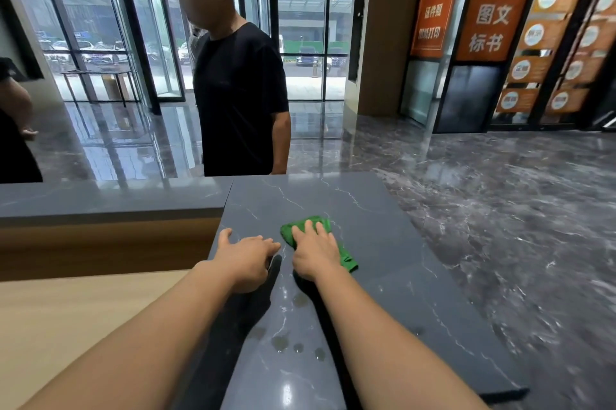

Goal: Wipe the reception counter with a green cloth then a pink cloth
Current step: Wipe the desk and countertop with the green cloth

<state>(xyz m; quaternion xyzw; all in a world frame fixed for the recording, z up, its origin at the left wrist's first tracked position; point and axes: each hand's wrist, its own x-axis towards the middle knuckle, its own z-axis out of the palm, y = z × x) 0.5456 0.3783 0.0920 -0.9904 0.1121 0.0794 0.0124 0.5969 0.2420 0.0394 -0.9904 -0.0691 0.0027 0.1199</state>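
The dark grey marble reception counter (383, 276) runs away from me down the middle of the head view. A crumpled green cloth (308, 223) lies on it, and my right hand (315, 251) presses flat on top of it, fingers spread over the cloth. My left hand (245, 256) rests palm down on the counter just left of it, fingers apart, holding nothing. Several water drops (296, 346) sit on the counter between my forearms. No pink cloth is in view.
A person in a black T-shirt (240, 93) stands just beyond the counter's far edge. Another person's arm (16, 103) shows at the far left. A lower wooden desk (66, 326) lies left of the counter. Glossy marble floor (516, 209) drops off to the right.
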